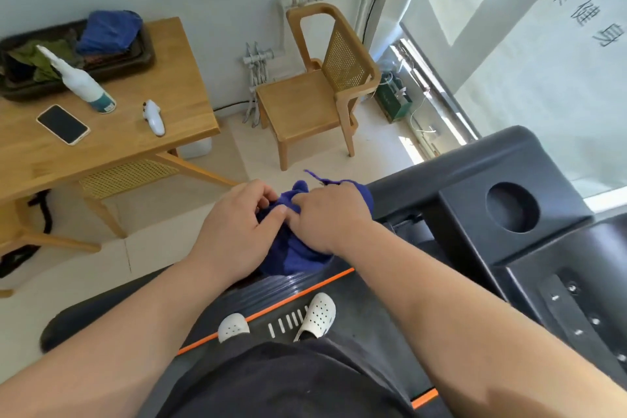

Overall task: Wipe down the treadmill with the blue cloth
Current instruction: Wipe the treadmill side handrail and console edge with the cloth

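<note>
One blue cloth (295, 248) is bunched just left of the treadmill (464, 224) console, the left hand (234, 224) and right hand (325, 217) both pinching its folds with curled fingers. Two white shoes (317, 316) stand on the treadmill; one table (152, 132) sits farther left.

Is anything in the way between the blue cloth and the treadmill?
Nothing visible is. The left hand and right hand both hold the blue cloth, bunched up right beside the dark frame of the treadmill, with no object between them.
</note>
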